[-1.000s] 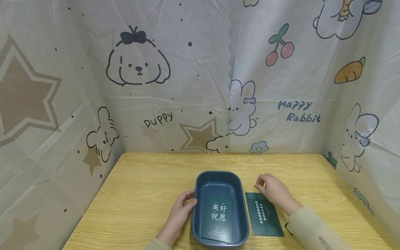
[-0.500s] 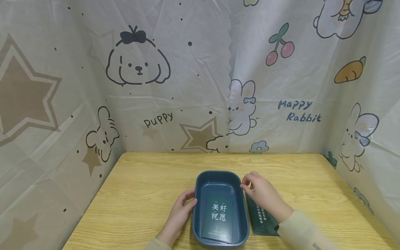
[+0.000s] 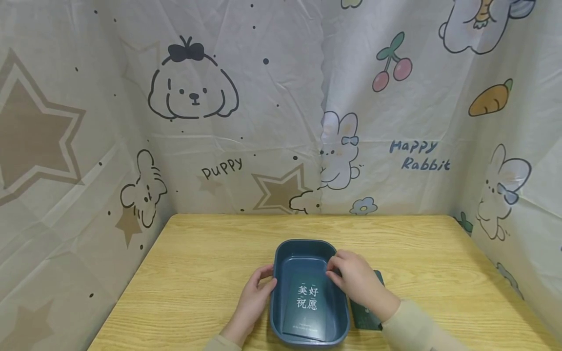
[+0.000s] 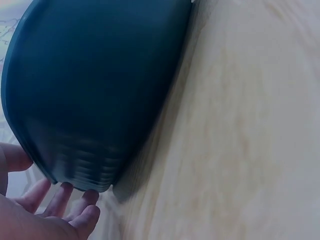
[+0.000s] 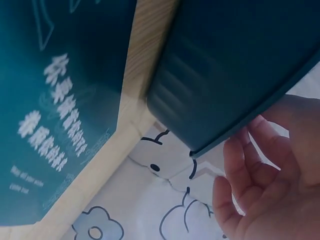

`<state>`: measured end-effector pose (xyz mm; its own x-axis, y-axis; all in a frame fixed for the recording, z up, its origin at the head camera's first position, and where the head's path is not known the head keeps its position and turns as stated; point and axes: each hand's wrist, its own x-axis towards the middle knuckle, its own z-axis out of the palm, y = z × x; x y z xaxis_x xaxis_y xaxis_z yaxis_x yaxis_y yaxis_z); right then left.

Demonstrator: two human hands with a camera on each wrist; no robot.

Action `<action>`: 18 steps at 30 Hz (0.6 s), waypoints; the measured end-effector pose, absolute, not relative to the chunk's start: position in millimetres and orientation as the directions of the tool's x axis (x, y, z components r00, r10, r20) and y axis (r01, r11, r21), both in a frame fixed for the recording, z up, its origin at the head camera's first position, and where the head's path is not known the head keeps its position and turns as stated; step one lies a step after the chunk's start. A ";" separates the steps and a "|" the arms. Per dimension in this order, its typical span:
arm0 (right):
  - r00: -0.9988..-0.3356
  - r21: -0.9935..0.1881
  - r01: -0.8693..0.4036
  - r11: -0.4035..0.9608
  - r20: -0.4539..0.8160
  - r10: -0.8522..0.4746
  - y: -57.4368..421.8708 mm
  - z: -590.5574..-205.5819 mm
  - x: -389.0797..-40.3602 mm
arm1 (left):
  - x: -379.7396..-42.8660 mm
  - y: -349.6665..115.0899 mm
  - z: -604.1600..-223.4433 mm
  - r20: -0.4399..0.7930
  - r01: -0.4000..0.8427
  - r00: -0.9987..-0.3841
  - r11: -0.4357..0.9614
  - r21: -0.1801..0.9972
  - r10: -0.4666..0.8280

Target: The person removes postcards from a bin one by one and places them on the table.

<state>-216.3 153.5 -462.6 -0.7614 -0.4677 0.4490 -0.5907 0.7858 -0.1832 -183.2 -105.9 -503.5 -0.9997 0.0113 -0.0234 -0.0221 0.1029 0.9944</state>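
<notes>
A dark blue rectangular tray (image 3: 307, 246) stands on the table. Inside it lies a dark green card (image 3: 303, 319) with white Chinese characters. My left hand (image 3: 252, 297) grips the tray's left side; the left wrist view shows the fingertips (image 4: 87, 197) against its outer wall and the thumb by the rim. My right hand (image 3: 360, 282) hangs across the tray's right rim, loosely curled, thumb and index tips slightly apart over the inside. Nothing shows between them. Under the right forearm, beside the tray, is a second green card (image 3: 366, 319), partly hidden; its lettering shows in the right wrist view.
The wooden table (image 3: 210, 253) carries the tray near its front edge. A pale curtain (image 3: 263, 122) printed with cartoon animals and stars stands behind it and on both sides. The second card lies close to the tray's right wall.
My right hand has moved left from above the second card to over the tray's right rim, its forearm covering more of that card. The left hand and the tray have stayed put.
</notes>
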 end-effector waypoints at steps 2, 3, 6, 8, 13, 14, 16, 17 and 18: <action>-0.749 -0.163 -0.600 0.783 0.457 -0.479 151.9 -463.4 -215.7 | -182.9 -105.8 -502.1 -0.013 -0.011 -1.000 0.125 0.992 0.014; -0.744 -0.157 -0.605 0.780 0.461 -0.484 151.1 -463.7 -215.1 | -183.0 -105.7 -501.9 -0.005 -0.003 -1.000 0.134 0.991 0.016; -0.738 -0.154 -0.616 0.772 0.454 -0.499 147.9 -464.3 -213.8 | -183.2 -104.3 -500.4 0.040 0.043 -0.999 0.177 0.983 0.021; -0.736 -0.156 -0.624 0.765 0.445 -0.510 145.6 -464.4 -212.3 | -182.9 -102.8 -499.4 0.075 0.077 -0.997 0.211 0.975 0.016; -0.723 -0.151 -0.649 0.746 0.426 -0.543 141.1 -467.3 -207.5 | -180.8 -99.5 -495.7 0.112 0.106 -0.994 0.286 0.952 -0.004; -0.718 -0.150 -0.656 0.739 0.425 -0.551 140.3 -467.7 -206.4 | -180.4 -99.3 -495.2 0.115 0.107 -0.993 0.296 0.949 -0.009; -0.711 -0.144 -0.667 0.731 0.417 -0.567 138.7 -468.4 -204.5 | -180.0 -99.0 -495.3 0.119 0.108 -0.993 0.313 0.944 -0.016; -0.709 -0.141 -0.672 0.727 0.408 -0.576 137.9 -468.4 -203.4 | -179.8 -99.0 -495.5 0.117 0.105 -0.993 0.320 0.942 -0.019; -0.709 -0.136 -0.675 0.726 0.393 -0.585 137.0 -468.3 -202.4 | -179.5 -98.9 -495.7 0.119 0.106 -0.993 0.323 0.940 -0.020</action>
<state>-202.4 137.0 -468.3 -0.7091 -0.5853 0.3933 -0.6745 0.7256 -0.1363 -179.5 -98.9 -495.7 -0.9927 -0.0203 0.1187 0.1059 0.3233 0.9403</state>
